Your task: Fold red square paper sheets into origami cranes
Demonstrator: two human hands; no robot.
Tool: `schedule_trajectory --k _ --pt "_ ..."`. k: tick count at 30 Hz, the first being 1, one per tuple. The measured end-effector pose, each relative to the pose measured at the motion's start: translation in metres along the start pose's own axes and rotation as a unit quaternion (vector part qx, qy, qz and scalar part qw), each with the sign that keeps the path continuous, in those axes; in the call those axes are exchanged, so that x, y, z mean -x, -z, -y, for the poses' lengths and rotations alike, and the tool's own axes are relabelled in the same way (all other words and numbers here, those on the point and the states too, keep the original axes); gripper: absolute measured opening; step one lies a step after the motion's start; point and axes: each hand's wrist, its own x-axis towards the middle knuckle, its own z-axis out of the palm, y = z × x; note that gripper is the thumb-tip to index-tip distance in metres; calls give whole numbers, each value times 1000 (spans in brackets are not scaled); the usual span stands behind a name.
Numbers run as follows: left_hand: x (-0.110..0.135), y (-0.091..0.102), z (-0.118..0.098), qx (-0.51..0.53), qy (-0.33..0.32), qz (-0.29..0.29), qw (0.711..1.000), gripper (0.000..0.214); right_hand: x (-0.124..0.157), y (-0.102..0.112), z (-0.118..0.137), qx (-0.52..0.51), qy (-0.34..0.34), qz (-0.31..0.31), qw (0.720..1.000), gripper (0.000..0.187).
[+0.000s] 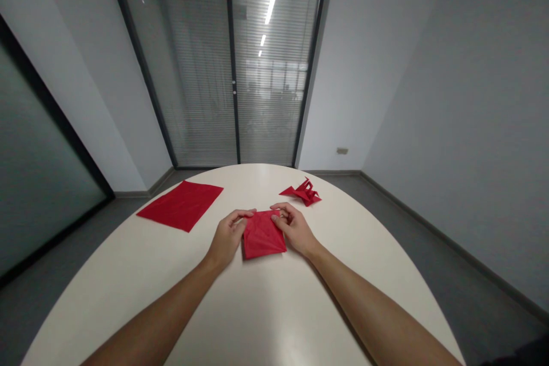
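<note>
Folded red paper lay on the table. I saw the left hand and the right hand pinching its far edge, fingers closed.

left hand covering one side of the folded red paper, right hand hiding the other, forearms running off the bottom

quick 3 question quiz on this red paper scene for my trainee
1. True or false: the left hand and the right hand both touch the folded red paper.
2. Multiple choice: the flat red sheet lies to the person's A) left B) right C) lap.
3. Fill in: the small folded red figure lies beyond the ____ hand.
Key: 1 true; 2 A; 3 right.
</note>
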Motion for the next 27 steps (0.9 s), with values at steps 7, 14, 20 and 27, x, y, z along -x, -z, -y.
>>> schedule_trajectory --k 7,14,20,27 --pt "-1 -6 14 19 45 -5 999 32 -2 1 -4 78 34 -29 996 30" --pt "4 0 7 -272 -95 -35 957 36 -4 3 -6 149 51 -4 987 22" --pt "14 -4 0 -357 -158 88 916 47 -5 6 -10 222 65 -5 973 19" --pt "16 -6 12 -416 -149 144 886 36 -1 10 3 325 135 -41 935 33"
